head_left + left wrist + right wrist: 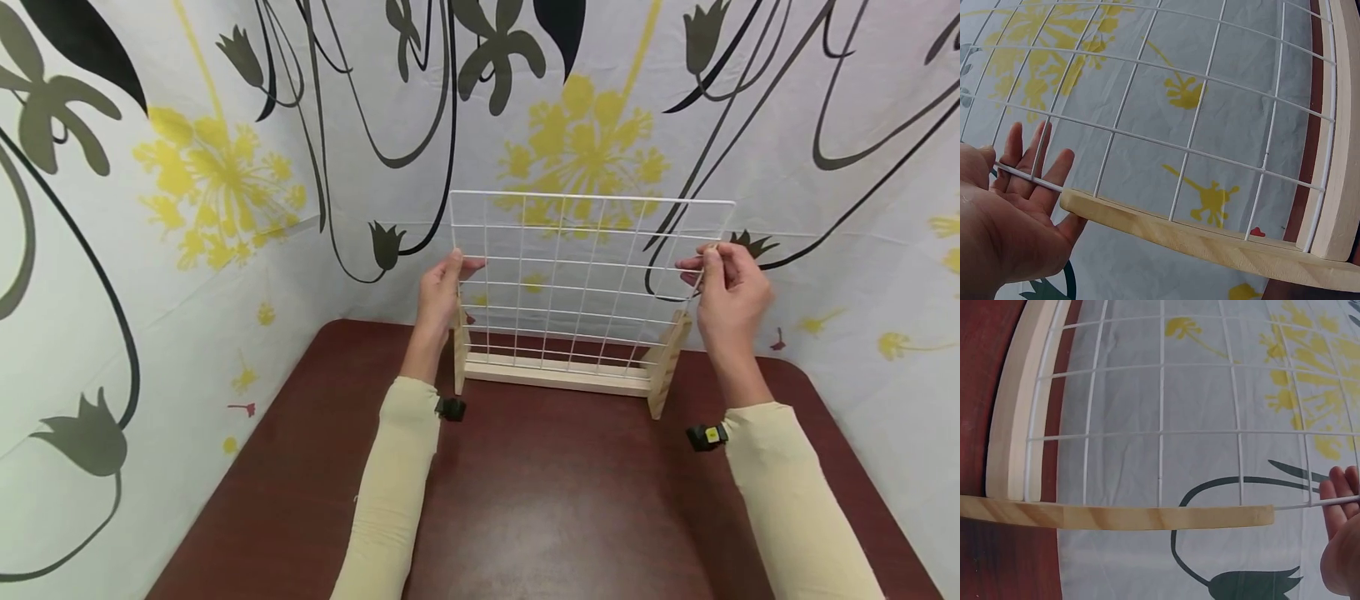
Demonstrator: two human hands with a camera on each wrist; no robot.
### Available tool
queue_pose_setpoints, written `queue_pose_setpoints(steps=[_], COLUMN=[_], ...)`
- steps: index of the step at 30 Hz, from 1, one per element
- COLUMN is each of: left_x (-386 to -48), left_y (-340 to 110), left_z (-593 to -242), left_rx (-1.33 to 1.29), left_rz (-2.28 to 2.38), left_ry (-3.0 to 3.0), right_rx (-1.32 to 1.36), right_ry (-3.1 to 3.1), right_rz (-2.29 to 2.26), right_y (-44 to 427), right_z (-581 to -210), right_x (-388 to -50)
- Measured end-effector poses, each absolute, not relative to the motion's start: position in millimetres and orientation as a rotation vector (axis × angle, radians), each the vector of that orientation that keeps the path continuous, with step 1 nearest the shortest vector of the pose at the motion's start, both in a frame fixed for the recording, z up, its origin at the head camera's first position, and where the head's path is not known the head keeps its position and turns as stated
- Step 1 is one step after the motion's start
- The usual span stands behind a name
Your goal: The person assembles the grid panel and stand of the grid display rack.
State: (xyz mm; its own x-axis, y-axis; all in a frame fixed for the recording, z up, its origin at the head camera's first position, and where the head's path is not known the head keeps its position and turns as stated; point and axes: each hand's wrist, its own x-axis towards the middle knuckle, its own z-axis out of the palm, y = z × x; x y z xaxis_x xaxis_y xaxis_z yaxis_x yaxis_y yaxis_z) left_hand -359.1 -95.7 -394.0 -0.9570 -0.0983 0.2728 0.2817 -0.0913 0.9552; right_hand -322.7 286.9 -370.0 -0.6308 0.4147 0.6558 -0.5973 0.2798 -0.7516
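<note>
A white wire grid panel [592,197] stands upright in a pale wooden stand, its lower part between two wooden side pieces and its bottom edge at the crossbar [555,377]. My left hand [438,296] grips the panel's left edge wire just above the left side piece [1166,219]. On the opposite edge, my right hand [735,292] pinches the wire above the right side piece [1116,517]. In the left wrist view, several fingers of the left hand [1016,206] reach behind the edge wire. Only part of the right hand [1342,550] shows in the right wrist view.
The stand rests toward the far edge of a dark red-brown table [525,500]. Close behind and at the sides hangs a white cloth [337,183] with yellow and grey plant prints. Small black cameras sit at both wrists.
</note>
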Motion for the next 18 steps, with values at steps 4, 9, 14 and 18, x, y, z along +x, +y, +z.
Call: queue_pose_setpoints(steps=[4, 9, 14, 18], left_x=[-355.0, -350.9, -346.9, -345.0], left_y=[-99.3, -101.4, -102.7, -103.4], left_z=[-394.1, -391.9, -390.4, -390.8], left_rx=[-0.207, -0.199, -0.149, -0.165], left_rz=[-2.151, -2.13, -2.048, -1.97], left_ry=[-1.929, -1.99, -2.051, -2.077], right_rx=[0.201, 0.192, 0.16, 0.129], right_ry=[-1.653, -1.655, -1.745, -1.821], right_rz=[1.504, 1.506, 1.452, 1.419], right_y=[285.3, 285.1, 283.2, 281.5], right_z=[-374.1, -373.7, -373.3, -376.1], right_x=[-322.9, -318.6, -313.3, -307.3])
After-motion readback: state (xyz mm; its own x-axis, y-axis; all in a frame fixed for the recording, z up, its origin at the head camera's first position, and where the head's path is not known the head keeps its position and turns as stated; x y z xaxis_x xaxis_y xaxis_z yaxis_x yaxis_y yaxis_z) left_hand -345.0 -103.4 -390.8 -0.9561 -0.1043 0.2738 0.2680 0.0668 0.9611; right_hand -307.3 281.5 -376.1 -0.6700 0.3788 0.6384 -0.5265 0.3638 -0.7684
